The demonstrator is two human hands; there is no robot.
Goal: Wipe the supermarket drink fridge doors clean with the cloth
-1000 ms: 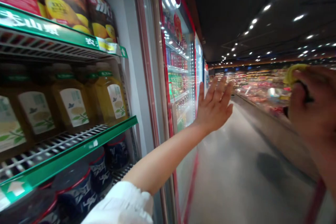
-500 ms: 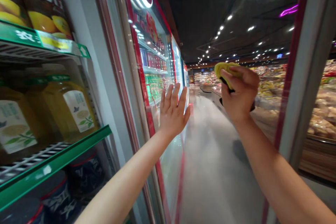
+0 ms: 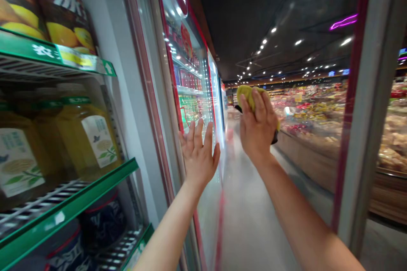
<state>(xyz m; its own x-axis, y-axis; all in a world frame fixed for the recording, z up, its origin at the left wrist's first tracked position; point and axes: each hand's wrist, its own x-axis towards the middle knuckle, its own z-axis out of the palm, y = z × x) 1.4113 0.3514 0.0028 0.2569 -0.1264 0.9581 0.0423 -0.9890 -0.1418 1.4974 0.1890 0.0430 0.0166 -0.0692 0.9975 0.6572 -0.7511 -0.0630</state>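
My right hand [image 3: 259,129] is wrapped over a yellow cloth [image 3: 244,93] with a dark edge, raised against the glass pane of an open cooler door. Most of the cloth lies under my palm and fingers. To its left, my left hand [image 3: 199,161] is spread out with fingers apart and holds nothing; it appears to lie flat on the same glass. The door's red and grey frame [image 3: 361,106] runs down at the right.
Cooler shelves on the left hold yellow drink bottles [image 3: 85,129] behind a green shelf strip [image 3: 79,201], with dark cans [image 3: 103,220] below. Beyond the glass are a lit drinks fridge [image 3: 187,67], a pale aisle floor [image 3: 241,220] and a produce display [image 3: 305,152].
My right hand has moved left with the cloth, closer to my left hand. My left hand sits slightly lower and further left. The view has shifted slightly.
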